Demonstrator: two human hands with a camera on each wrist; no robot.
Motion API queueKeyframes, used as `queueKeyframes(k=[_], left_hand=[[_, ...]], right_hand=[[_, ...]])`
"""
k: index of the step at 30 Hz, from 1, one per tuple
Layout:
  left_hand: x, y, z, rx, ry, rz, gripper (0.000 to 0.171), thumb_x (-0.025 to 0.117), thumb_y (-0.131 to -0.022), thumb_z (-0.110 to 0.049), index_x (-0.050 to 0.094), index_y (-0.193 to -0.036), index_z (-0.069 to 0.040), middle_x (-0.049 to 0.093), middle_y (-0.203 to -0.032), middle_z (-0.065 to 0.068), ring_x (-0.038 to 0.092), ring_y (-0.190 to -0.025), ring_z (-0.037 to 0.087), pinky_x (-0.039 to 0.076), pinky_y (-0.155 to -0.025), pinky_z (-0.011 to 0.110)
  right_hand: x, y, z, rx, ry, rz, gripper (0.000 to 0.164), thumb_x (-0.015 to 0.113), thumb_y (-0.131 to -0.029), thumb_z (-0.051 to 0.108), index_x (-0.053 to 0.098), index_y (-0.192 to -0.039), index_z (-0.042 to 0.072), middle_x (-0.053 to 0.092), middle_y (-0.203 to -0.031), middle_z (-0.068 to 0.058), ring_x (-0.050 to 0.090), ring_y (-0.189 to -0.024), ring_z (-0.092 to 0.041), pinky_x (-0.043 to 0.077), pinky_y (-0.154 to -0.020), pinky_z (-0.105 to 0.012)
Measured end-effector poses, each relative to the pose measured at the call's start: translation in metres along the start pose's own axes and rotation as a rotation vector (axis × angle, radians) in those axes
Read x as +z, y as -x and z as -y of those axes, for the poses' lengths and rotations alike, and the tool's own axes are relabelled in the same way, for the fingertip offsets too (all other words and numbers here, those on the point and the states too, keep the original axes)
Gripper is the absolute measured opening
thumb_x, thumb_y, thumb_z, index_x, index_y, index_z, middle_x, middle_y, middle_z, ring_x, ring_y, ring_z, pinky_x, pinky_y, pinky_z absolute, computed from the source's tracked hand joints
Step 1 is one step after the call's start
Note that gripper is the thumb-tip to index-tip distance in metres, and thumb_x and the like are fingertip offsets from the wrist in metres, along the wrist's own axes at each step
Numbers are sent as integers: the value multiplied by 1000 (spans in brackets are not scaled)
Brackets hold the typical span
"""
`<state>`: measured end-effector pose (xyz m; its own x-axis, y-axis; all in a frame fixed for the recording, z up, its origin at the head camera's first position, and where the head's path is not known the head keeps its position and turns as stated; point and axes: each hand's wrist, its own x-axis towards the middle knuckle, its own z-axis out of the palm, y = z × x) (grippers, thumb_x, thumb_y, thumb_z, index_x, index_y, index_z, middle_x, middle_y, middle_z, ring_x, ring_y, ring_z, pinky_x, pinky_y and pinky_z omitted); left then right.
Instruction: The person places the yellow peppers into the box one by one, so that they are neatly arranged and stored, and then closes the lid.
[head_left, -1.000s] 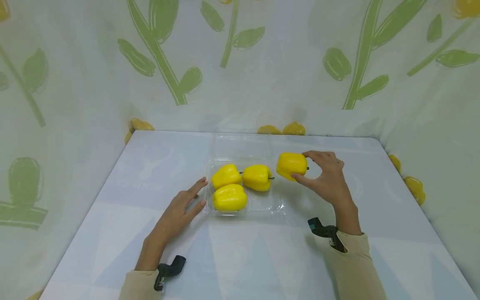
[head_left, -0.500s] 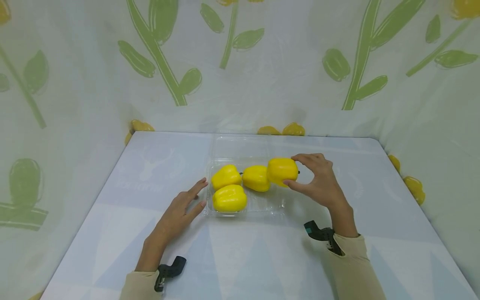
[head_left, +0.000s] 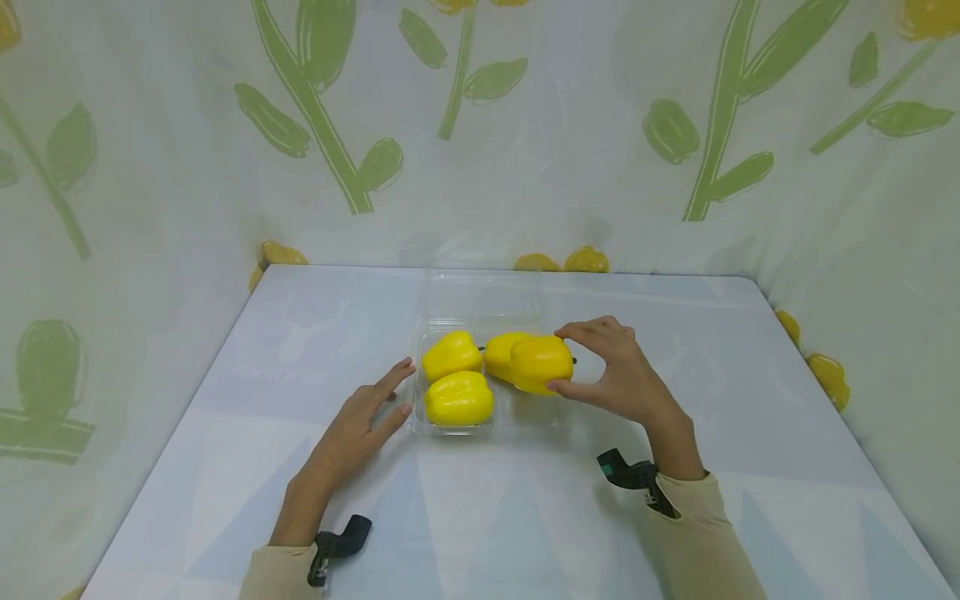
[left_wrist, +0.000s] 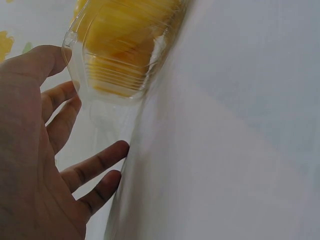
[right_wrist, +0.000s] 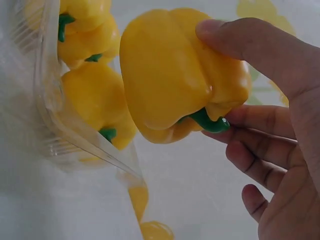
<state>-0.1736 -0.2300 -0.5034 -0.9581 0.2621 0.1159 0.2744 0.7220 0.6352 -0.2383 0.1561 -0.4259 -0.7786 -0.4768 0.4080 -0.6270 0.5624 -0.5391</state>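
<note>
My right hand (head_left: 618,375) pinches a yellow bell pepper (head_left: 542,365) between thumb and fingers, over the right part of a clear plastic clamshell box (head_left: 525,414). Its green stem (right_wrist: 209,121) points back toward the palm in the right wrist view. Inside the box lie three more yellow peppers: one at back left (head_left: 452,355), one at front left (head_left: 460,398), and one at back right (head_left: 498,354), partly hidden by the held pepper. At the box's left side my left hand (head_left: 352,429) has its fingers spread, with fingertips right at the wall (left_wrist: 75,75) in the left wrist view.
The transparent lid (head_left: 483,292) stands raised at the back of the box. A pale patterned cloth covers the table (head_left: 300,333). Behind it hangs a curtain (head_left: 570,125) printed with green leaves. Each wrist carries a small black camera, such as the left one (head_left: 343,537).
My right hand has carried the held pepper left and toward me, from beside the box to over it, so it now overlaps the back right pepper. The left hand stays in place.
</note>
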Motion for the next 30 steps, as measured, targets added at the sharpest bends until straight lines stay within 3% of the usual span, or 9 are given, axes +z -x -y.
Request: queueKeyframes(k=[15, 30], left_hand=[[1, 0, 1, 18, 8, 2, 61, 51, -103, -47, 28, -159, -35, 28, -160, -17, 51, -120, 19, 39, -103, 54], [-1, 0, 0, -7, -2, 1, 62, 50, -102, -50, 26, -158, -39, 29, -160, -16, 51, -121, 20, 40, -103, 55]], right_hand=[[17, -1, 5, -55, -4, 100, 62, 92, -71, 33, 68, -124, 12, 66, -122, -3, 49, -112, -22, 29, -94, -51], [26, -3, 11, -23, 38, 184, 66, 91, -72, 38, 68, -126, 8, 67, -124, -6, 50, -115, -24, 31, -96, -51]])
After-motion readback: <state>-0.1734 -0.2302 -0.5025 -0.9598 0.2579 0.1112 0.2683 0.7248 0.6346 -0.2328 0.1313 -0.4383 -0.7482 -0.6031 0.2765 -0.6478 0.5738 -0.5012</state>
